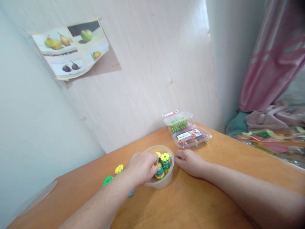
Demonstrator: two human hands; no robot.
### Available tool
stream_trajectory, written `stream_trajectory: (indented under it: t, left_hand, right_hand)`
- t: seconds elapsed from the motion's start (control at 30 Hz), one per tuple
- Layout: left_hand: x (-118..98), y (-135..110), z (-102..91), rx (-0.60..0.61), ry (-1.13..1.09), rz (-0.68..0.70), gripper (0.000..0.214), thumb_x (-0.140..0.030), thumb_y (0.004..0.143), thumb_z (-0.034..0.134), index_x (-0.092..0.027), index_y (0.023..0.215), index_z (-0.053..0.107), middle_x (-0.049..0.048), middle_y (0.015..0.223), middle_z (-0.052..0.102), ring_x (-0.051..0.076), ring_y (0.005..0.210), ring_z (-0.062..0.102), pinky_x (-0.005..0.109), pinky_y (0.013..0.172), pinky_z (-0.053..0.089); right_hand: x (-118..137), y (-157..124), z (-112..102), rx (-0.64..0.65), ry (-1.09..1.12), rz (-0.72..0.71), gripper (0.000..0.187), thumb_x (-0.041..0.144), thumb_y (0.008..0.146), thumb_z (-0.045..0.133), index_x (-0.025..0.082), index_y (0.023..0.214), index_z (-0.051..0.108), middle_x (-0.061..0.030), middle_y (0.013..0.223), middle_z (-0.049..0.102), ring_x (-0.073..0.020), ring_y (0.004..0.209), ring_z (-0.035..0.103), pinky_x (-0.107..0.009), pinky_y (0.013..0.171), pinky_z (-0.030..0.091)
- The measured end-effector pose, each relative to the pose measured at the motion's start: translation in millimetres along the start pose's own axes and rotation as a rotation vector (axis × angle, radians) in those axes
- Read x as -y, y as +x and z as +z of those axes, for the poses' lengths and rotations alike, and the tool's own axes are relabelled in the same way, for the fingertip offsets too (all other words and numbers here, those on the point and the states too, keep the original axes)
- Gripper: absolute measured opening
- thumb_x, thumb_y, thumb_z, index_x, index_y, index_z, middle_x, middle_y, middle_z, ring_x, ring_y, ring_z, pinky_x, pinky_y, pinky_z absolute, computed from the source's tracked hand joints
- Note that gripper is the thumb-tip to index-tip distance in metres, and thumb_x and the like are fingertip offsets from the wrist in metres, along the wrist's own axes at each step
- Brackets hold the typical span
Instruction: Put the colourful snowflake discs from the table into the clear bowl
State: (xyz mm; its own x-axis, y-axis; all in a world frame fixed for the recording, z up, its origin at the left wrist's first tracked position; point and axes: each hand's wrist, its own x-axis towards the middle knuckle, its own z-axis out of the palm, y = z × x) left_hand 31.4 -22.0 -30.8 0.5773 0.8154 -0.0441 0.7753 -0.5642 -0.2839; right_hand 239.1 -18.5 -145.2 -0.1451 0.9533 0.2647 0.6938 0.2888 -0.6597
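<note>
Two bare hands here, and the left hand (140,166) is the one down in the clear plastic bowl (168,182). Its fingers are curled in by a tilted stack (160,174) of notched discs, but I can't tell whether they're actually gripping it. That stack's long axis leans, with the lower end pointing toward the near side of the bowl. Just behind it, another stack (166,163) stands close to upright, yellow face up. The right hand (189,163) is curled into a loose fist on the orange-brown table (152,210), right beside the rim; can't see anything in it.

What's in the way: the left hand covers the bowl's left part, and its forearm partly hides a blue piece (132,192). Past that sit a yellow-topped stack (119,169) and a green disc (107,180). Behind the bowl are a labelled clear box (190,139) and a box of green pieces (178,124), near the wall.
</note>
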Motion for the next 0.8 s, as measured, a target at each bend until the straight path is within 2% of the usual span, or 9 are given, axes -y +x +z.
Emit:
stream_trajectory:
  t: [0.17,0.3,0.4,0.5,0.6,0.8]
  left_hand:
    - [14.3,-19.0,-8.1,0.01,-0.079,-0.07,0.025,-0.047,0.088,0.049,-0.028,0.086,0.065,-0.0003,0.084,0.071,0.018,0.074,0.063,0.027,0.059,0.034]
    - [42.6,-45.5,-16.1,0.027,-0.125,-0.154,0.023,-0.041,0.089,0.046,-0.027,0.083,0.063,-0.0021,0.078,0.07,0.016,0.07,0.061,0.025,0.056,0.031]
    - [61.7,-64.7,-15.3,0.071,-0.095,-0.228,0.016,-0.035,0.084,0.05,-0.026,0.084,0.063,-0.0019,0.08,0.07,0.016,0.071,0.061,0.024,0.056,0.031]
    - [68.8,-77.2,-6.1,0.166,-0.072,-0.239,0.013,-0.031,0.079,0.055,-0.027,0.086,0.065,-0.0009,0.082,0.07,0.017,0.072,0.062,0.025,0.057,0.034]
    - [65.8,-80.2,8.1,0.283,-0.08,-0.203,0.023,-0.031,0.074,0.061,-0.031,0.096,0.067,-0.0002,0.088,0.071,0.02,0.077,0.065,0.026,0.059,0.038]
    - [63.3,-71.1,34.6,0.35,-0.031,-0.168,0.039,-0.028,0.068,0.065,-0.033,0.106,0.066,0.0039,0.1,0.073,0.028,0.093,0.067,0.033,0.072,0.048]
  right_hand:
    - [0.3,-0.3,-0.8,0.01,0.001,-0.002,0.029,0.031,0.088,0.045,0.018,0.063,0.048,0.0009,0.064,0.057,-0.0116,0.062,0.048,-0.024,0.056,0.028]
    - [2.5,-1.7,-2.9,0.005,-0.026,-0.009,0.028,0.031,0.088,0.045,0.019,0.063,0.046,0.0011,0.063,0.055,-0.0122,0.062,0.049,-0.025,0.056,0.028]
    - [1.7,-1.9,-3.1,0.017,-0.022,-0.014,0.029,0.031,0.089,0.044,0.019,0.063,0.047,0.0008,0.064,0.057,-0.0126,0.062,0.049,-0.025,0.057,0.029]
    - [-1.5,-1.1,-1.9,0.018,-0.02,-0.017,0.028,0.032,0.089,0.045,0.019,0.064,0.048,0.0,0.066,0.06,-0.0133,0.063,0.051,-0.026,0.057,0.03]
    - [-4.6,-0.6,-0.6,0.019,-0.025,-0.022,0.028,0.032,0.088,0.045,0.019,0.065,0.049,-0.0004,0.066,0.061,-0.0142,0.065,0.053,-0.026,0.057,0.03]
    - [-4.0,-2.1,-1.1,0.027,-0.014,-0.045,0.03,0.034,0.09,0.042,0.019,0.065,0.049,-0.0007,0.067,0.062,-0.0143,0.064,0.054,-0.026,0.057,0.031]
